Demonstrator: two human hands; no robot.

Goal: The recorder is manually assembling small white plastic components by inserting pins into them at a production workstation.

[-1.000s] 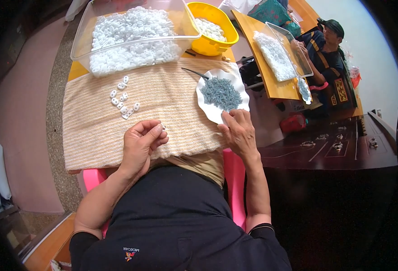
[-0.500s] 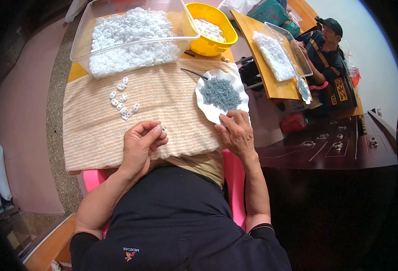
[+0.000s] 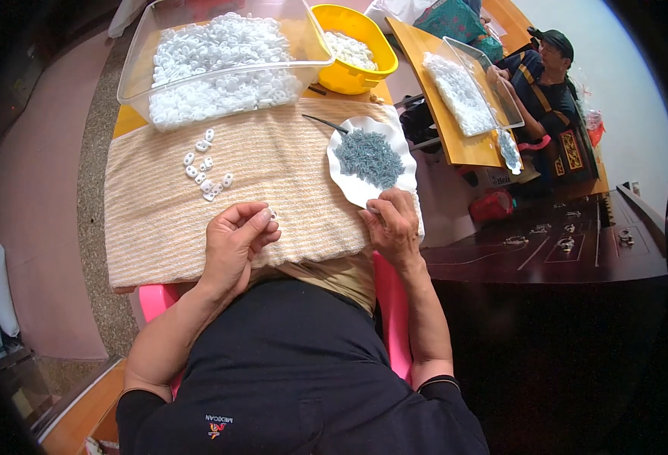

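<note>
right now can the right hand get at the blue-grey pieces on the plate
Likely yes: the right hand is at the near rim of the scalloped plate, and nothing visible blocks the blue-grey pieces.

Left of the frame's centre, the left hand [image 3: 235,235] pinches a small white piece [image 3: 274,215]; right of centre, the right hand [image 3: 391,227] is at the lower edge of a white plate [image 3: 352,188].

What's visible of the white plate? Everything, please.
The white plate is shallow, with a wavy rim; ceramic or plastic, unclear. It lies flat on the striped towel, bearing a heap of small blue-grey pieces. A dark stick crosses its far-left rim. The right hand is at its near rim; contact unclear.
</note>
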